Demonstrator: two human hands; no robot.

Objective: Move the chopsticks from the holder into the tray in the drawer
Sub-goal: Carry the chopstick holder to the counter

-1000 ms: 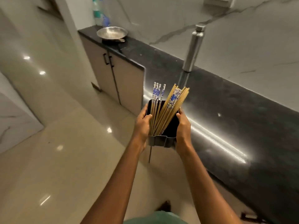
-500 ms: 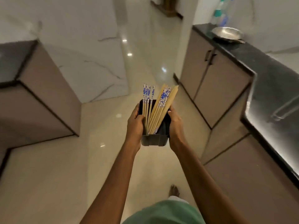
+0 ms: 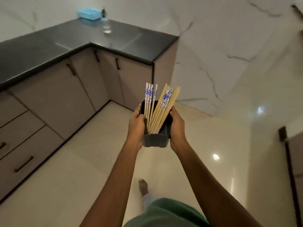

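A dark grey rectangular holder [image 3: 155, 140] is carried in mid-air in front of me, over the floor. My left hand [image 3: 136, 126] grips its left side and my right hand [image 3: 177, 128] grips its right side. Several wooden chopsticks [image 3: 159, 110] with blue-and-white patterned tops stand in it, one bunch upright at the left, another leaning right. Closed drawers [image 3: 24, 145] with black handles sit in the cabinet at the lower left. No tray is visible.
An L-shaped black countertop [image 3: 78, 41] over beige cabinets fills the upper left. On it stand a light blue container [image 3: 88, 13] and a clear glass [image 3: 106, 27]. Glossy cream floor lies ahead, a marble wall on the right. My foot [image 3: 143, 185] is on the floor below.
I have turned away from the first counter with the pan and steel bottle. A different L-shaped counter with drawers is now ahead on the left. Both hands still hold the holder.
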